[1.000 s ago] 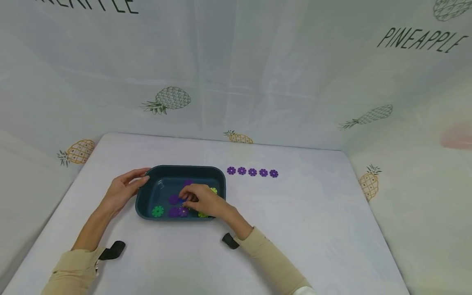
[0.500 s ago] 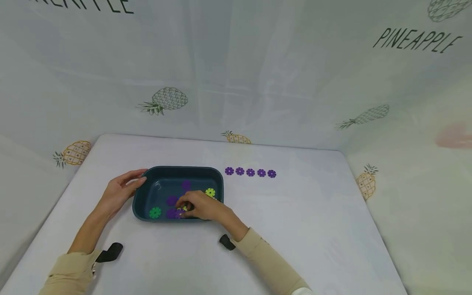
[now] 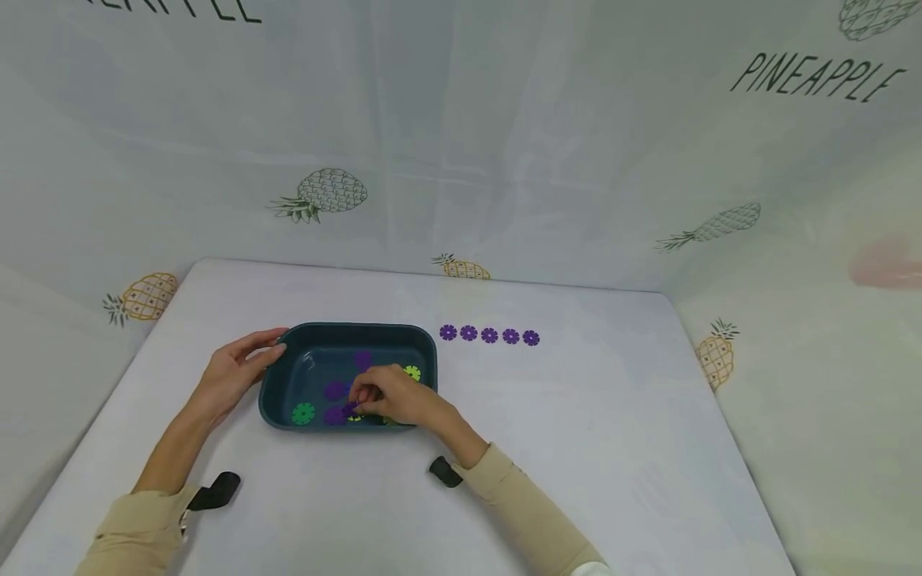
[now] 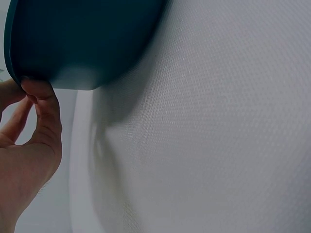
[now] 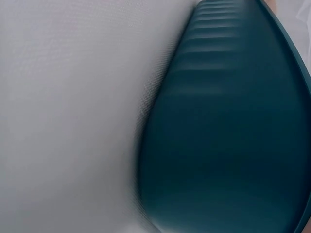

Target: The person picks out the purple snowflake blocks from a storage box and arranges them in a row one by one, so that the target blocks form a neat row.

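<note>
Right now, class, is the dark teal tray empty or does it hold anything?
Not empty: the head view shows the tray holding a green flower-shaped disc, purple discs and yellow discs.

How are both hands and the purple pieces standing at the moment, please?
Left hand gripping tray at its left end. Right hand inside, apparently pinching a purple piece. Purple row of five on table. Yellow pieces close around right fingers.

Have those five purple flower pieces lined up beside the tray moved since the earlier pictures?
No, the purple flower pieces lie as before, judged against the yellow pineapple print beyond them.
</note>
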A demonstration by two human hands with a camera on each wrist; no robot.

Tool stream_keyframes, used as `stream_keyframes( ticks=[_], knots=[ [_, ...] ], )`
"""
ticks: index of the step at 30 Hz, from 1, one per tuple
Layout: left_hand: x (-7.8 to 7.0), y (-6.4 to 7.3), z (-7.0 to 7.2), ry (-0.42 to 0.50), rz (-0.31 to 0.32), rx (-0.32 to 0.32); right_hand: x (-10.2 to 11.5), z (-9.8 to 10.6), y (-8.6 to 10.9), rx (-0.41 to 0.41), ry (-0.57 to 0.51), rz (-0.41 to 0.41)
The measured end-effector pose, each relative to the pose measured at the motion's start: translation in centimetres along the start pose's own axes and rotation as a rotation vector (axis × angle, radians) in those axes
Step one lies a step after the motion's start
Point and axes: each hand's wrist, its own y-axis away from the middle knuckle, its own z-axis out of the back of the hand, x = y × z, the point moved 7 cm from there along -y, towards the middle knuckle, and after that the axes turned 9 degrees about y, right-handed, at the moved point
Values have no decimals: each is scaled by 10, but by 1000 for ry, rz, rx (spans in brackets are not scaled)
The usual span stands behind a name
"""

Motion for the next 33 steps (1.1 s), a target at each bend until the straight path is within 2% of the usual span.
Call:
stream_keyframes(
  ticks=[11,17,23,33],
  knots=[
    [-4,-1,-2,-6,-2,2,5,15,6,-150,-18,56],
    [-5,0,-2,-20,-3,-2,4,22,6,-224,-44,61],
    [-5,0,-2,-23,-6,-7,-1,32,10,-327,-105,24],
    [-6,3,-3,-41,-14,-1,-14,47,21,-437,-155,-48]
  ],
)
